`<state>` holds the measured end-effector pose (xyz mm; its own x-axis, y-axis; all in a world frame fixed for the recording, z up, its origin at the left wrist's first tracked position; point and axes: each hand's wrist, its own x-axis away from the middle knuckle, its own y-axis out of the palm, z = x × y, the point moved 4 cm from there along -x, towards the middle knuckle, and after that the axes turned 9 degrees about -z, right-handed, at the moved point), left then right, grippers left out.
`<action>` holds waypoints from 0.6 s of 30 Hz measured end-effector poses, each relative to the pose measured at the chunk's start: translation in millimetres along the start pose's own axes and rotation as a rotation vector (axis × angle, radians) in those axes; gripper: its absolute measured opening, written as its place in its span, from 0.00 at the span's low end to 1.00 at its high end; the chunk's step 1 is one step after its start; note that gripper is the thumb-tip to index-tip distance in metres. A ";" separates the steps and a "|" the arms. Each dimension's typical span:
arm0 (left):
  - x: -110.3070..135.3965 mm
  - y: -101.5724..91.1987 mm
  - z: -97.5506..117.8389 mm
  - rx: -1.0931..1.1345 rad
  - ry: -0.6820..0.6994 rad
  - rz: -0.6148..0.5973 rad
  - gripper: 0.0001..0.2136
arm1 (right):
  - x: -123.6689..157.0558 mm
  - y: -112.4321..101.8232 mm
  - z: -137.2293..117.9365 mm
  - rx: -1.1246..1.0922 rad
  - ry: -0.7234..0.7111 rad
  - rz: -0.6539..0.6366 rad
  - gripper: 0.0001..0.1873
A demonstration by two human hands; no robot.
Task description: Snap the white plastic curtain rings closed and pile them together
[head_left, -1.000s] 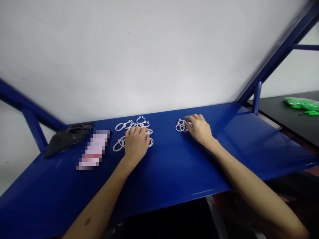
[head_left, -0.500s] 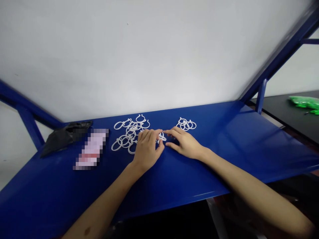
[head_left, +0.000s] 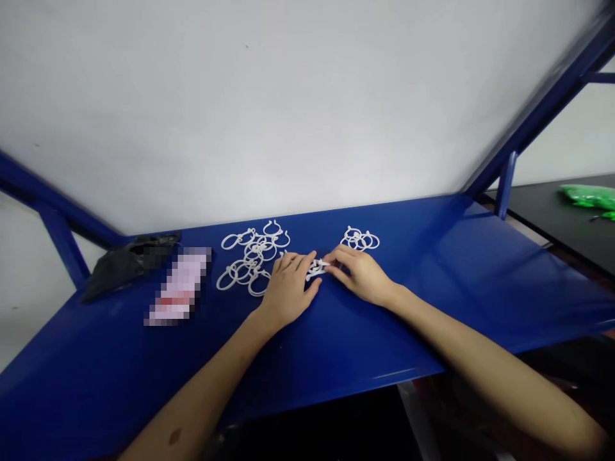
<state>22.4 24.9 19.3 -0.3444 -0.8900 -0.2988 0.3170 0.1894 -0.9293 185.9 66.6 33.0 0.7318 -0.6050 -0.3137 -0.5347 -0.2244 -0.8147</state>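
My right hand [head_left: 359, 275] pinches white rings [head_left: 314, 271], my left hand [head_left: 288, 291] half-curled against them, hold unclear, the pink packet [head_left: 180, 282] pixelated past reading!

No lettering, number, brand or sign can be read. The pale pink item [head_left: 184, 275] on the blue worktop [head_left: 360, 339], between eight and nine o'clock, is pixelated into blocks; a red patch crosses it, but whether that is print cannot be told. The green item [head_left: 589, 196] at three o'clock shows too small to read.
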 end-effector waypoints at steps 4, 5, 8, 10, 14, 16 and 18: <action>-1.3 3.4 -5.4 -0.007 -0.043 -0.044 0.15 | 1.2 -3.7 0.5 -0.026 0.003 0.046 0.09; -1.5 2.5 -5.6 -0.007 -0.048 -0.033 0.13 | 1.6 -4.4 0.7 -0.022 0.005 0.047 0.09; -1.7 -0.7 -5.6 0.006 -0.045 0.001 0.10 | 2.2 -4.2 0.9 0.015 0.009 0.011 0.09; -1.7 -2.5 -6.6 0.020 -0.046 0.028 0.11 | 2.4 -2.0 1.3 0.044 0.012 -0.032 0.11; -2.1 -4.4 -11.4 0.009 -0.067 0.060 0.10 | 2.1 2.3 0.7 0.073 0.003 -0.094 0.12; -2.6 -5.2 -13.7 -0.009 -0.079 0.066 0.08 | 1.9 2.7 0.2 0.068 0.005 -0.105 0.12; -3.0 -6.2 -15.3 -0.026 -0.090 0.070 0.08 | 1.7 2.5 0.0 0.057 0.005 -0.113 0.12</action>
<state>8.0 32.7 22.7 -0.2411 -0.9077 -0.3434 0.3137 0.2619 -0.9127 185.8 65.0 30.5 0.7838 -0.5820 -0.2165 -0.4245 -0.2477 -0.8709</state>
